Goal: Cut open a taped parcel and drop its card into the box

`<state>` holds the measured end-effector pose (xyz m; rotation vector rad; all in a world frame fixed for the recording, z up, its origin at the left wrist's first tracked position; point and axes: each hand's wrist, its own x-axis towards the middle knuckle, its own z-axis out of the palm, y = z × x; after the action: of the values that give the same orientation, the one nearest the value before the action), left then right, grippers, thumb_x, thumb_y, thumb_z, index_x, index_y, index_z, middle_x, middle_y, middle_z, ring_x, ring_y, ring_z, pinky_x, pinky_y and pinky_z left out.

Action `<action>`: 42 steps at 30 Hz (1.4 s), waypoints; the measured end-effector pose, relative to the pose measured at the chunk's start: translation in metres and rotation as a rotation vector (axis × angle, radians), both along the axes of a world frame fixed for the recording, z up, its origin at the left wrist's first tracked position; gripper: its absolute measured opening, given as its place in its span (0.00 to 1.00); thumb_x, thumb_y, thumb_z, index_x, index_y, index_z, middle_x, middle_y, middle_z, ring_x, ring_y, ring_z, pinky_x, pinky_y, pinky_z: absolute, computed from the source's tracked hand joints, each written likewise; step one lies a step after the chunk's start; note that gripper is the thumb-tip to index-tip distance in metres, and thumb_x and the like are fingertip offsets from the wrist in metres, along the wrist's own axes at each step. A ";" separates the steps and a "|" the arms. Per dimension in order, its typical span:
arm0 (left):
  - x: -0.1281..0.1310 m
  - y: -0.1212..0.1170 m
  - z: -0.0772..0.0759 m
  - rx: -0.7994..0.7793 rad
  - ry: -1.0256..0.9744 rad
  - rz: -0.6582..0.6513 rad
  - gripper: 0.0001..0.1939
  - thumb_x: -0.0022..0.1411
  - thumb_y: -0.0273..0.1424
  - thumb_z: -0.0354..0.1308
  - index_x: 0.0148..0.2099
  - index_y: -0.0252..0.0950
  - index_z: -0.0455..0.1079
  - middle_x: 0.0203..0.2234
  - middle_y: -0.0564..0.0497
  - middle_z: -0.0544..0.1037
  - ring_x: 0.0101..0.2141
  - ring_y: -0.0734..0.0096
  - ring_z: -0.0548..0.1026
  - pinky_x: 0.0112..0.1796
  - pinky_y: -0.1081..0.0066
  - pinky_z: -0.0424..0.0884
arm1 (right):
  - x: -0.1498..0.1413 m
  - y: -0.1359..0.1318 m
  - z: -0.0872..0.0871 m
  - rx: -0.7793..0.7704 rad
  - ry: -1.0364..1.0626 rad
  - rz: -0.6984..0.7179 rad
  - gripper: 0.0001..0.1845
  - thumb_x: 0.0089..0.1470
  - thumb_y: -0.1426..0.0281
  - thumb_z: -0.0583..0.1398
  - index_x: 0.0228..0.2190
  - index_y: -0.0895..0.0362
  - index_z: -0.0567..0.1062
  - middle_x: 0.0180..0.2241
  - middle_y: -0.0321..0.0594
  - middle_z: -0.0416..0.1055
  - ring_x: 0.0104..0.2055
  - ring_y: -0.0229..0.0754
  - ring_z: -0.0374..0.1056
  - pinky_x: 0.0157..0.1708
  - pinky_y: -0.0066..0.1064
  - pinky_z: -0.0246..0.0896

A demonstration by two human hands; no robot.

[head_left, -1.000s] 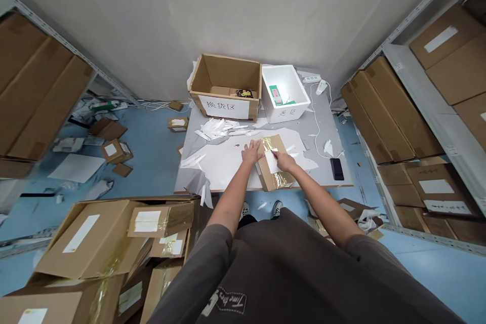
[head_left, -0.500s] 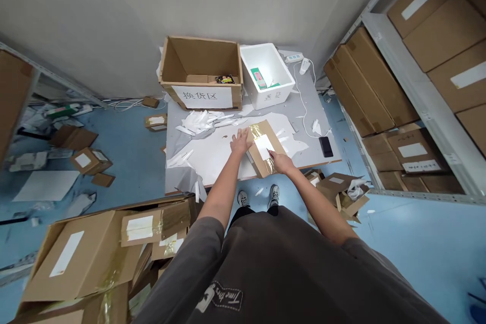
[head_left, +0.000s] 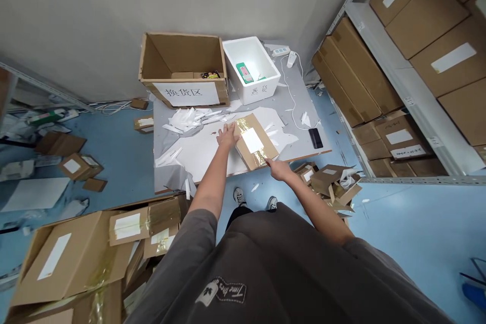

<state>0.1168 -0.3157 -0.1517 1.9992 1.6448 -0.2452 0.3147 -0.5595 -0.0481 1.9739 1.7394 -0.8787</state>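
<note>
An open brown cardboard box (head_left: 190, 54) stands beside a white foam bin (head_left: 246, 94) — which holds a flat green-and-pink item (head_left: 245, 73), perhaps packaging. A black rectangular phone (head_left: 315, 138) lies on the grey tabletop (head_left: 299, 93).

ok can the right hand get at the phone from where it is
Probably yes: the right hand is by the box's near corner, and the phone lies farther right near the table edge, with nothing seen standing between them.
</note>
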 end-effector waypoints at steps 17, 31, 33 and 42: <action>0.011 -0.003 0.010 -0.040 0.106 0.012 0.48 0.69 0.58 0.51 0.83 0.54 0.39 0.82 0.51 0.39 0.75 0.37 0.50 0.67 0.43 0.63 | 0.001 -0.025 -0.007 0.005 0.020 -0.038 0.44 0.64 0.78 0.55 0.77 0.55 0.53 0.56 0.59 0.79 0.59 0.57 0.76 0.54 0.40 0.66; 0.029 -0.072 0.025 0.080 0.026 -0.900 0.51 0.53 0.29 0.74 0.76 0.50 0.61 0.78 0.42 0.54 0.77 0.47 0.50 0.69 0.51 0.58 | 0.034 -0.045 0.004 0.334 0.134 -0.294 0.36 0.73 0.68 0.48 0.78 0.50 0.53 0.61 0.51 0.76 0.54 0.55 0.76 0.53 0.39 0.68; 0.033 -0.076 0.025 0.099 0.050 -0.888 0.50 0.54 0.31 0.74 0.76 0.51 0.61 0.77 0.42 0.56 0.76 0.45 0.52 0.68 0.51 0.60 | 0.038 -0.045 0.000 0.408 0.201 -0.341 0.36 0.72 0.67 0.48 0.78 0.50 0.53 0.62 0.51 0.75 0.55 0.56 0.76 0.54 0.41 0.69; 0.071 -0.101 0.027 0.147 0.267 -0.782 0.50 0.53 0.32 0.74 0.75 0.52 0.60 0.67 0.38 0.66 0.64 0.40 0.63 0.58 0.49 0.68 | 0.060 -0.036 -0.030 0.560 0.703 -0.751 0.40 0.71 0.57 0.50 0.77 0.55 0.47 0.56 0.51 0.78 0.38 0.48 0.80 0.44 0.39 0.76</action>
<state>0.1879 -0.4170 -0.1249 2.7404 0.9481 -0.7096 0.3743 -0.5953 -0.0780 3.0661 1.6787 -1.6159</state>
